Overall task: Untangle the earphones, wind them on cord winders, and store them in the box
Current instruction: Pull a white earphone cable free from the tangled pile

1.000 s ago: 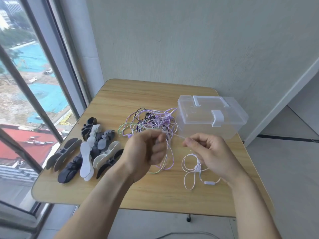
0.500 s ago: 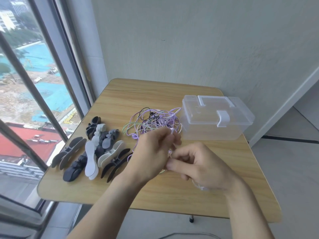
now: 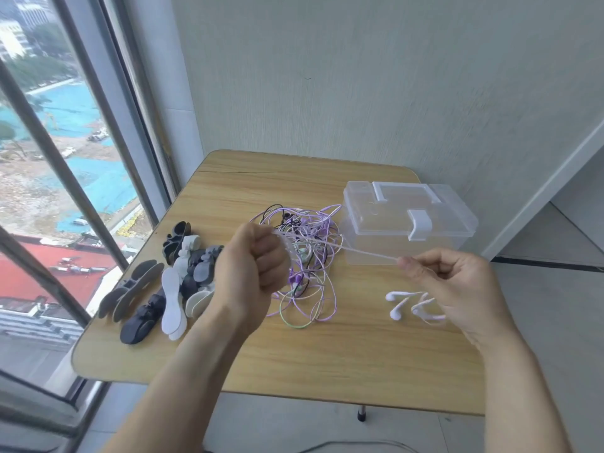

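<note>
A tangle of purple, green and black earphone cords (image 3: 307, 256) lies mid-table. My left hand (image 3: 251, 259) is fisted above its left side, with white cord coiled round its fingers. From there a white cord (image 3: 362, 251) runs taut to my right hand (image 3: 454, 286), which pinches it between thumb and forefinger. That cord's two white earbuds (image 3: 405, 304) lie on the table under my right hand. A pile of black, grey and white cord winders (image 3: 170, 286) sits at the left. The clear plastic box (image 3: 408, 220) stands shut at the right rear.
The small wooden table (image 3: 327, 361) stands against a pale wall, with a large window close on the left. Its front edge is just below my forearms. A table leg foot (image 3: 361, 415) shows under the front edge.
My hands, close together half a second ago, have drawn apart. The right hand has moved right, pulling the white cord taut, and the earbuds now show on the table.
</note>
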Demonstrator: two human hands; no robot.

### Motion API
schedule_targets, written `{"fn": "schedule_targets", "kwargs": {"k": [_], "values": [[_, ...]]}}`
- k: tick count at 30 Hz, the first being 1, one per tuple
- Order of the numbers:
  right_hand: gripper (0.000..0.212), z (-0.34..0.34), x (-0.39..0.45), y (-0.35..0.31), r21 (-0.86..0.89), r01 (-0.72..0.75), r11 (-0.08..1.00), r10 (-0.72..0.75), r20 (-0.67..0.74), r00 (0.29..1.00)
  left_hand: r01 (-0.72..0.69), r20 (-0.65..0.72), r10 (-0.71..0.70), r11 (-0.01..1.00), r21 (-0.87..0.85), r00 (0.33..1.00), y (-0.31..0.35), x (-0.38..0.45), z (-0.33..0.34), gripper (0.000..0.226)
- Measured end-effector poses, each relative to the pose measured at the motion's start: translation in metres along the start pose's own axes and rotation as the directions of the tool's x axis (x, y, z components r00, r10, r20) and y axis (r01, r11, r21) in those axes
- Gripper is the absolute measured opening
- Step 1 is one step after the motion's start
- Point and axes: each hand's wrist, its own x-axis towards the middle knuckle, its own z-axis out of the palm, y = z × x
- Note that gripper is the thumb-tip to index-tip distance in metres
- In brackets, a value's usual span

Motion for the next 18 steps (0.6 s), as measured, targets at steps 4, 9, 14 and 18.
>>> {"fn": "schedule_targets", "kwargs": {"k": [4,9,14,18], "values": [[0.018,-0.004,0.000,0.006,-0.099,-0.063,0.993,0.055,-0.085,0.995,-0.018,-0.115,-0.003,0.982,-0.187,0.993,0.005,0.003,-0.008,0.045],[0.034,-0.010,0.007,0.022,-0.623,-0.039,0.781,-0.136,-0.231,0.963,-0.033,-0.118,0.037,0.999,0.036,0.992,0.002,0.006,-0.010,0.044],[0.081,0.024,-0.001,0.019,-0.633,0.193,0.750,-0.075,0.209,0.975,0.003,0.009,-0.009,0.827,0.562,1.000,-0.009,0.000,-0.003,0.043],[0.095,0.047,-0.008,0.015,-0.557,0.221,0.800,-0.130,0.199,0.971,-0.110,0.078,0.080,0.568,0.816,0.994,-0.017,-0.006,0.003,0.038]]}}
